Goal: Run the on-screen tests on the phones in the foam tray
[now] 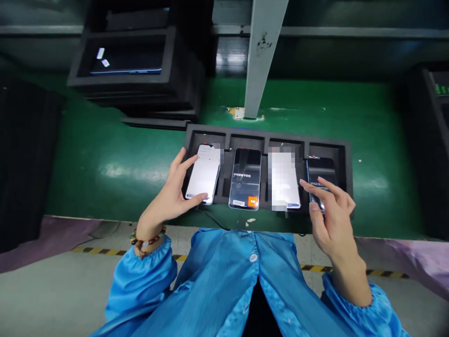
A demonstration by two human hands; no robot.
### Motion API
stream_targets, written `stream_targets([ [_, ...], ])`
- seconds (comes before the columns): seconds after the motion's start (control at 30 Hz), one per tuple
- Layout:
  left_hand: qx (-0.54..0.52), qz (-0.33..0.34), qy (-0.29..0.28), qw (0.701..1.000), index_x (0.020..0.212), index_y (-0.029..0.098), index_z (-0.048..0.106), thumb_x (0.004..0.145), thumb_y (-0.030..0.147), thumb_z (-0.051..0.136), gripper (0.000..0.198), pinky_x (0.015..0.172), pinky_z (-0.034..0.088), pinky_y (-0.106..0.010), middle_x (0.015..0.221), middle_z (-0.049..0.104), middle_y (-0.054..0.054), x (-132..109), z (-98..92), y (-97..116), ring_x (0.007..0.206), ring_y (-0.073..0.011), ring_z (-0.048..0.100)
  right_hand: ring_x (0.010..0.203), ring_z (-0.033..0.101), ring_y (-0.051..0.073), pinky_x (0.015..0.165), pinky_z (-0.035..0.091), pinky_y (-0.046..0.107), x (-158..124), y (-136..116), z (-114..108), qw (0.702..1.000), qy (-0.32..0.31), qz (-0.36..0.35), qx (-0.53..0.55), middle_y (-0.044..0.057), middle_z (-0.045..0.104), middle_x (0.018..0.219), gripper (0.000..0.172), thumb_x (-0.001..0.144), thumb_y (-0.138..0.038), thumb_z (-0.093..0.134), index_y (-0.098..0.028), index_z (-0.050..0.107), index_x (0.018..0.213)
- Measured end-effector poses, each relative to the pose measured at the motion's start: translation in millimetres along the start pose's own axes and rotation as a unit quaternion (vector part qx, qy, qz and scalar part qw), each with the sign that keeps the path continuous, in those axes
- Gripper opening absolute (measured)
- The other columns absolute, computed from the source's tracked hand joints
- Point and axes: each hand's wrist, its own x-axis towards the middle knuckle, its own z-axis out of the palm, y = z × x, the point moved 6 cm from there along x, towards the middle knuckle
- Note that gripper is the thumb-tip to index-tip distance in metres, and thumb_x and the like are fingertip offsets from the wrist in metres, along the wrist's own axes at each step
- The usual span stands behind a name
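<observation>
A black foam tray (227, 199) holds several smartphones in a row of compartments. My left hand (177, 189) is spread over the leftmost smartphone (203, 175); the thumb rests near the bottom of its white screen and the index finger by its upper left edge. Beside it lies a smartphone (245, 175) with a dark screen, white text and an orange button. The third smartphone (286, 180) has a bright screen, partly pixelated. Over the rightmost, dark smartphone (322, 164) hovers my right hand (331, 210), fingers apart and holding nothing; it hides part of that screen.
Stacked black foam trays (140, 86) stand at the back left, with a phone (129, 61) in the top one. A grey metal post (261, 61) rises from the green bench (379, 140) behind the tray. Dark stacks (426, 154) flank both sides. A thin cable (212, 217) hangs at the front edge.
</observation>
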Motion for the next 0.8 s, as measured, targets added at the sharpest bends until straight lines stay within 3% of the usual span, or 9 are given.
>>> stream_targets([
  [0.23,-0.008,0.009,-0.005,1.000,0.175,0.036,0.027,0.092,0.061,0.084,0.104,0.138,0.021,-0.076,0.189,0.005,-0.015,-0.6,-0.8,-0.8,0.175,-0.0464,0.007,0.152,0.056,0.035,0.127,0.031,0.061,-6.4,18.8,-11.5,0.998,0.031,0.044,0.013,0.008,0.074,0.150,0.035,0.114,-0.032,0.045,-0.027,0.064,0.142],
  [0.47,-0.032,0.005,0.014,0.999,0.175,0.038,0.029,0.105,0.056,0.068,0.082,0.140,0.019,-0.072,0.189,0.011,-0.011,-1.0,-4.4,-5.8,0.177,-0.0405,0.009,0.150,0.059,0.035,0.128,0.035,0.065,-7.8,28.1,-23.7,0.996,0.068,0.065,0.010,0.008,0.076,0.146,0.037,0.114,-0.036,0.045,-0.027,0.068,0.142],
  [0.63,-0.021,0.022,0.012,0.999,0.175,0.037,0.029,0.096,0.058,0.079,0.096,0.140,0.021,-0.071,0.189,0.011,-0.013,-0.9,-2.3,-5.5,0.176,-0.0417,0.009,0.151,0.059,0.035,0.128,0.037,0.066,-9.0,33.2,-24.7,0.995,0.070,0.068,0.013,0.008,0.076,0.147,0.038,0.114,-0.037,0.046,-0.027,0.068,0.143],
  [0.8,-0.017,-0.017,0.071,0.997,0.169,0.034,0.039,0.103,0.055,0.070,0.076,0.140,0.022,-0.068,0.184,0.025,-0.014,6.5,-1.6,-6.8,0.174,-0.0367,0.021,0.150,0.059,0.035,0.128,0.037,0.066,-10.8,37.1,-22.0,0.994,0.068,0.079,0.016,0.009,0.075,0.147,0.038,0.115,-0.038,0.046,-0.026,0.069,0.142],
])
